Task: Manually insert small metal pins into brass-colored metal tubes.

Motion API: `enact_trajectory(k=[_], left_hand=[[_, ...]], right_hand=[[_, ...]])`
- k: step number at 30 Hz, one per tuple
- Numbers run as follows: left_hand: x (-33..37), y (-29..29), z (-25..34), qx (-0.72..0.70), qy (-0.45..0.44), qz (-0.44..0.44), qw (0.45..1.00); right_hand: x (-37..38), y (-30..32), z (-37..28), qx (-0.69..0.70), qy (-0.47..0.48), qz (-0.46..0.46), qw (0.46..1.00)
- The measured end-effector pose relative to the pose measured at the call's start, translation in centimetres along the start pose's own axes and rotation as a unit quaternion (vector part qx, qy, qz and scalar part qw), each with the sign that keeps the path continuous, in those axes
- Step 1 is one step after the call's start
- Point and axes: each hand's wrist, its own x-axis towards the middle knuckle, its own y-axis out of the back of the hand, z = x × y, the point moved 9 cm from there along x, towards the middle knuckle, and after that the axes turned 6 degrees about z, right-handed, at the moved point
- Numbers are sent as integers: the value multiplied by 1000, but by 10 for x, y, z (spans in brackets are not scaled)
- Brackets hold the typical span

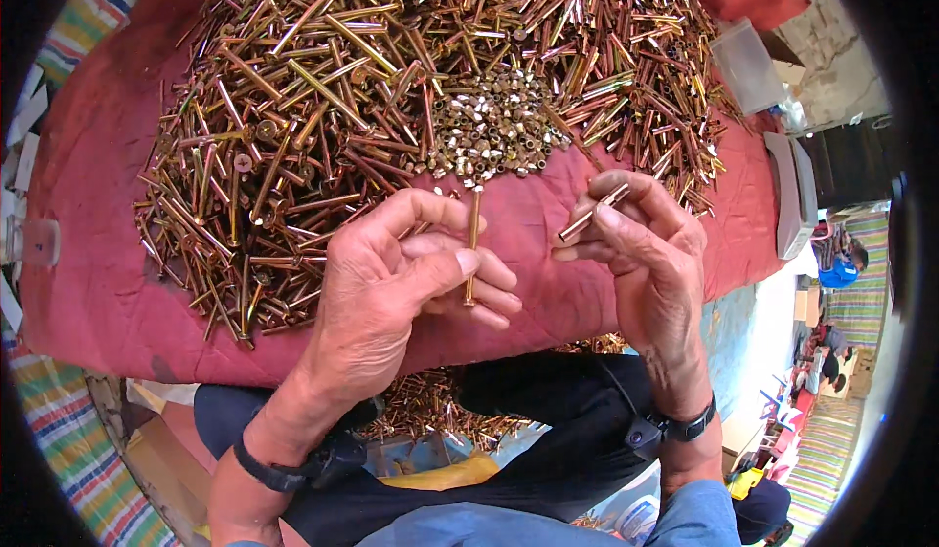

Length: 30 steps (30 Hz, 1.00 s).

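My left hand [377, 283] pinches a long brass-coloured bolt [474, 224] between thumb and fingers. The bolt stands nearly upright, its flat head low and its other end near the small pale nuts [494, 127]. To the right, my right hand [657, 254] grips a short metal sleeve [584, 221] between thumb and fingertips, tilted, with one open end toward the left hand. Bolt and sleeve are apart. Behind the left hand lies a heap of loose bolts [284, 146]; past the right hand is a heap of shiny sleeves [650, 78].
A red padded cloth [88, 244] covers the work surface. At its right edge are a clear plastic container [746, 66] and a pale tray-like object [790, 195]. More metal pieces [430, 410] lie below, between my knees. Another person in blue [841, 271] is far right.
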Motion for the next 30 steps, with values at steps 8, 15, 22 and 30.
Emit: enact_trajectory(k=[8, 15, 22, 30], left_hand=[[-13, -10, -8, 78, 44, -50, 995], [-18, -7, -3, 118, 7, -60, 991], [-18, -4, 4, 158, -29, -41, 986], [-18, -5, -26, -104, 139, -8, 985]], right_hand=[[-13, -16, -9, -46, 63, -10, 997], [-18, -21, -5, -63, 80, 2, 995], [-17, -23, 1, -43, 43, -26, 998], [-42, -58, -14, -318, 257, -111, 906]])
